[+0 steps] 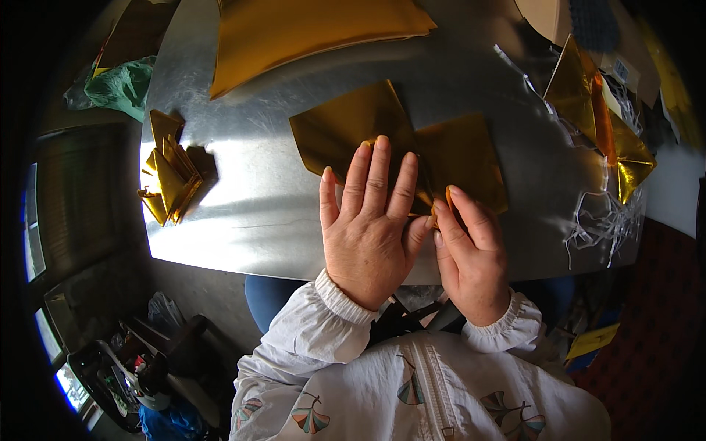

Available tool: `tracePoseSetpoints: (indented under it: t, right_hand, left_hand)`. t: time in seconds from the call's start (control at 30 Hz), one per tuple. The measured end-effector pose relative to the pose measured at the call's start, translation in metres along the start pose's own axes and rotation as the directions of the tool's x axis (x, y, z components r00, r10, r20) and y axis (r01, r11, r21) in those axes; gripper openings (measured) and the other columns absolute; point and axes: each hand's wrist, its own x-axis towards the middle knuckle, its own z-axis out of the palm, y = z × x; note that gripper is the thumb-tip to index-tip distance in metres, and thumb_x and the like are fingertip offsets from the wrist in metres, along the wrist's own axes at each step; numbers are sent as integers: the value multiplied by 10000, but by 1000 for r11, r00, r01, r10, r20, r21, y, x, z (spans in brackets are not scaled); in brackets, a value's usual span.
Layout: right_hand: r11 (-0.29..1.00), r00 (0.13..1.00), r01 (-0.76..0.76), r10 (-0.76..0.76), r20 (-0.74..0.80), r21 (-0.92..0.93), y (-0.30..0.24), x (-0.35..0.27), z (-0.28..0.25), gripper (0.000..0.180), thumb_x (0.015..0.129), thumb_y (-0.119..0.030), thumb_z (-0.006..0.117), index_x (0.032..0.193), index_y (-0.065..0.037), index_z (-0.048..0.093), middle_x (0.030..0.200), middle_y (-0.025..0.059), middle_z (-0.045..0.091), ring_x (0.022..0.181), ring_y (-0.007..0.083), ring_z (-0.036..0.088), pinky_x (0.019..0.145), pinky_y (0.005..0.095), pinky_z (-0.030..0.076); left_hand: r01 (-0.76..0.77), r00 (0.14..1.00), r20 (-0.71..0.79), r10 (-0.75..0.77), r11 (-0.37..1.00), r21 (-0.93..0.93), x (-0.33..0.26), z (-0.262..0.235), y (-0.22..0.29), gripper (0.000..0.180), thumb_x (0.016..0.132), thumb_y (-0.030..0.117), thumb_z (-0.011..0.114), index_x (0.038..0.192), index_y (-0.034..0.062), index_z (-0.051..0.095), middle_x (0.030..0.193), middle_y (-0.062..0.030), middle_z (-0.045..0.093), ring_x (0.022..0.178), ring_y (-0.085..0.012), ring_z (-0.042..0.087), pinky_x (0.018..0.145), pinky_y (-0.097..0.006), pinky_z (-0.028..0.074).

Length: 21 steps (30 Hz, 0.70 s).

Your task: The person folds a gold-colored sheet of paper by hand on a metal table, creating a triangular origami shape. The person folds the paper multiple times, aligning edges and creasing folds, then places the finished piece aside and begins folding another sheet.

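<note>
A gold foil paper (353, 121) lies on the metal table in front of me, gathered at its middle so that two wings spread to the left and right. My left hand (369, 235) rests flat on the left wing, fingers stretched and apart, its thumb close to the gathered middle. With thumb and fingertips, my right hand (474, 257) pinches the near edge of the foil beside that thumb. What lies beneath my left palm is hidden.
A stack of gold sheets (309, 29) lies at the table's far side. Folded gold foil pieces (173, 176) stand at left; a larger folded gold shape (577, 95) is at right, above loose white strips (599, 228). A green plastic bag (125, 87) sits past the metal table's (243, 147) left edge.
</note>
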Motion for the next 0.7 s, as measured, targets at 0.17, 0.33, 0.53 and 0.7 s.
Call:
tracePoseSetpoints:
  t: [0.17,0.33,0.53,0.7]
  right_hand:
    - [1000,1000,9,-9,-1,5,1,0,0,347,861,-1,644,1202,63,630,1299,204,555,1044,343,590,926,417,474]
    - [1000,1000,-6,6,9,26,1,0,-1,339,859,0,647,1192,63,637,1312,207,554,1049,346,586,932,406,473]
    - [1000,1000,-10,9,19,14,2,0,0,344,854,2,650,1192,64,640,1337,197,547,1078,350,573,950,402,473]
    - [1000,1000,-3,2,17,11,2,0,0,356,850,4,653,1199,69,634,1344,198,543,1097,353,569,961,396,473]
  left_hand:
    - [-7,1000,-7,7,1000,2,2,0,0,630,961,523,476,1466,147,446,1561,-130,333,1448,-309,296,1160,-537,154]
    - [-15,1000,-9,15,1000,7,3,1,0,627,963,522,470,1466,147,447,1559,-131,338,1447,-308,297,1160,-544,147]
    - [-13,999,-38,14,1000,17,5,4,-1,619,919,505,508,1443,177,480,1541,-108,375,1446,-271,305,1166,-540,147]
    - [-6,999,-45,6,1000,7,5,4,0,609,940,517,474,1443,173,481,1539,-107,379,1449,-267,301,1167,-540,132]
